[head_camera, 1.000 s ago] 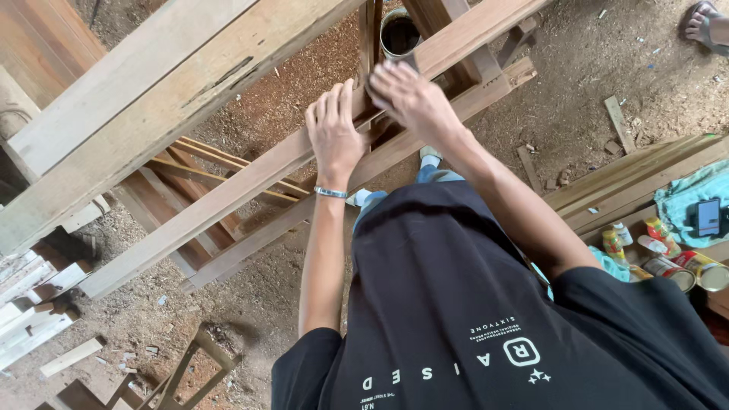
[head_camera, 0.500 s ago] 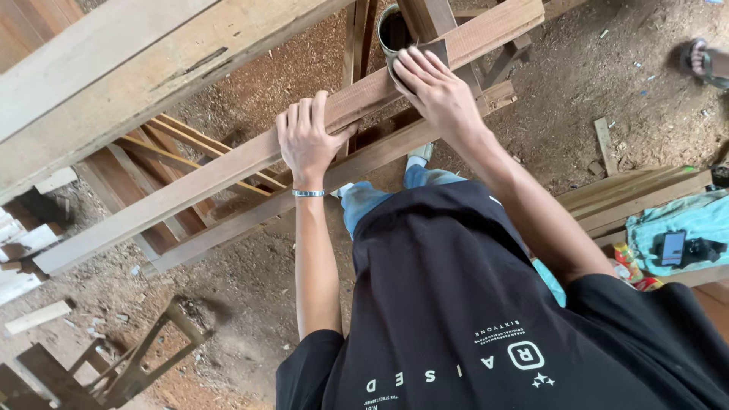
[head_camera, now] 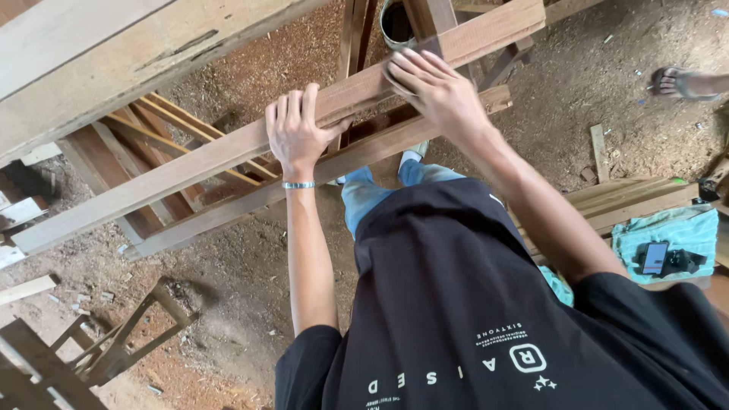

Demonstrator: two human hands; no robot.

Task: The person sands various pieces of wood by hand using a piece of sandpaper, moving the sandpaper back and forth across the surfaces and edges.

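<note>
While the person's black T-shirt (head_camera: 486,319) fills the lower right of the frame, both bare arms reach up toward the middle. The left hand (head_camera: 298,133), a thin metal bracelet (head_camera: 298,184) at its wrist, lies palm down on a long wooden rail (head_camera: 190,171) that runs from the lower left up to the upper right; its fingers are laid over the top face and the thumb hooks around the near edge. The right hand (head_camera: 439,89) sits further along the same rail, fingers spread flat, pressing what looks like a small pad or sheet, mostly hidden under the palm. A second rail (head_camera: 228,209) runs just below and parallel. Beyond, at upper left, a broad pale plank (head_camera: 114,68) crosses the frame. Sawdust covers the ground (head_camera: 243,304). At the right edge a phone (head_camera: 654,258) rests on a turquoise cloth (head_camera: 683,231), and another person's sandalled foot (head_camera: 672,80) shows at upper right.
</note>
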